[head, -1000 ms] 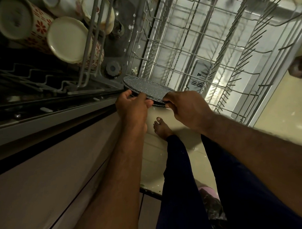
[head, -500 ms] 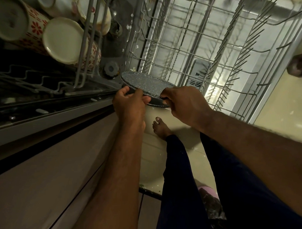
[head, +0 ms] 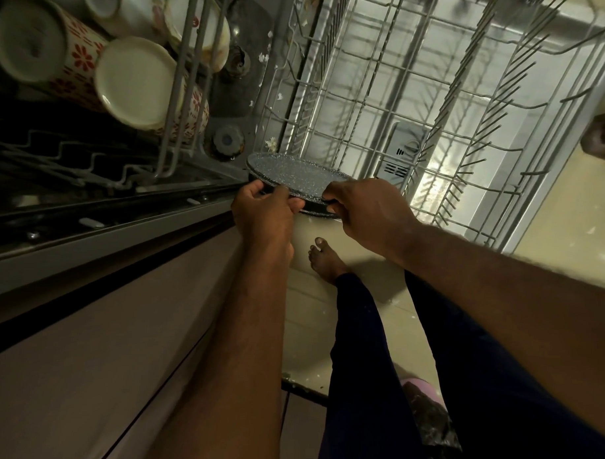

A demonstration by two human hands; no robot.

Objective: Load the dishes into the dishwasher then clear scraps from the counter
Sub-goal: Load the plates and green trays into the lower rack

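A dark speckled round plate [head: 294,173] is held nearly flat at the near left corner of the pulled-out lower dishwasher rack [head: 437,97]. My left hand [head: 263,217] grips its near left rim, and my right hand [head: 365,213] grips its near right rim. The plate's near edge is hidden by my fingers. The wire rack beyond it shows bare tines over the open door. On the upper rack [head: 173,106] at the left lie several cream mugs with red flower prints [head: 131,84], bottoms toward me.
A beige cabinet front [head: 93,357] fills the lower left below the dishwasher's frame. My bare foot [head: 324,259] and dark trouser legs stand on the pale tiled floor [head: 567,203]. White scraps dot the dishwasher floor and tiles. Another person's foot [head: 599,140] shows at the right edge.
Both hands and the plate have shifted slightly up and away toward the lower rack's corner. The grip on the plate is the same.
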